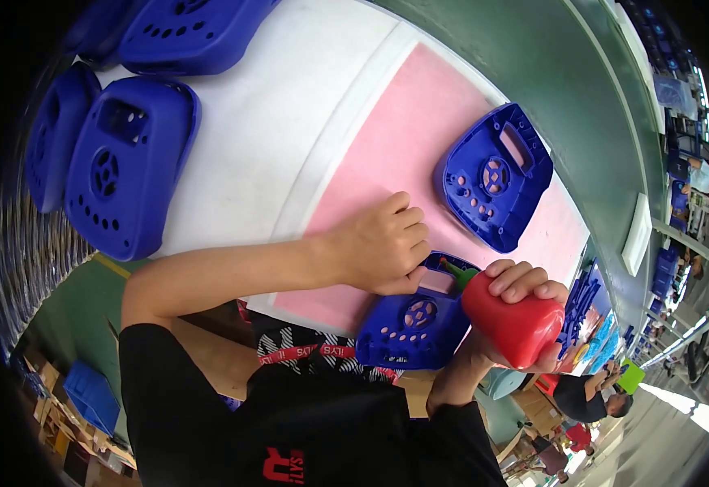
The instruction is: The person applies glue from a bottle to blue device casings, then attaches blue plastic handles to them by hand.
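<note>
R hand clamped on red bottle, green nozzle over near shell, desk edge. L hand curled by it, can't tell grip. 2nd shell on pink mat.

Your red bottle has a green nozzle, with blue shells at the left edge of your white-and-pink worktop.

Bottle: glossy plastic. Shells: smooth, matt-looking plastic.
</note>
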`<action>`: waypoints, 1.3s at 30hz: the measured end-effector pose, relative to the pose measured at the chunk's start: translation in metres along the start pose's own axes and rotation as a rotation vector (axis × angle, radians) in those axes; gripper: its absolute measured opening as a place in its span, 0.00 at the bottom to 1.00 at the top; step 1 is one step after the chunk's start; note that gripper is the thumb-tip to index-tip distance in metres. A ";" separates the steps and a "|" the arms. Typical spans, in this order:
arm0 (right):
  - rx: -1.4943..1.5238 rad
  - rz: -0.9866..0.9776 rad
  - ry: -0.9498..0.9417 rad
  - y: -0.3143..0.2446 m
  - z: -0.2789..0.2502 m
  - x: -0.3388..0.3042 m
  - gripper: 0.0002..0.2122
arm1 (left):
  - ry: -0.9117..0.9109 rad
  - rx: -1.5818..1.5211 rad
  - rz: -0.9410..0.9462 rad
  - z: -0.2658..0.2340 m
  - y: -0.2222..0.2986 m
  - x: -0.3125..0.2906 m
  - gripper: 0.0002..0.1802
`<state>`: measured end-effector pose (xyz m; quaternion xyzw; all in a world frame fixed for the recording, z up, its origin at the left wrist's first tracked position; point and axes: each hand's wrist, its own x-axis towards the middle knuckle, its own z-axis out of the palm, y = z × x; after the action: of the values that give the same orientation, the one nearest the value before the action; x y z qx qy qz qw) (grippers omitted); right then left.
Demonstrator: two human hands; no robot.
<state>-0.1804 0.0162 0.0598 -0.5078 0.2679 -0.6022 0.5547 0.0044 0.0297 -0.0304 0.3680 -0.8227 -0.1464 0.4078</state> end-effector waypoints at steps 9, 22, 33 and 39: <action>0.038 -0.012 -0.015 -0.005 -0.005 -0.001 0.28 | -0.007 -0.027 0.002 0.002 -0.001 0.001 0.10; 0.166 -0.034 0.066 -0.009 -0.009 -0.004 0.29 | -0.025 -0.011 0.003 -0.001 -0.001 0.003 0.10; 0.221 -0.061 0.101 -0.007 -0.012 0.000 0.29 | -0.056 -0.085 -0.035 -0.001 -0.003 0.004 0.09; 0.243 -0.057 0.133 -0.015 -0.021 0.000 0.28 | -0.078 -0.085 -0.036 -0.002 -0.004 0.004 0.09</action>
<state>-0.2054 0.0152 0.0658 -0.4033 0.2146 -0.6779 0.5759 0.0064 0.0242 -0.0285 0.3590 -0.8243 -0.2027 0.3881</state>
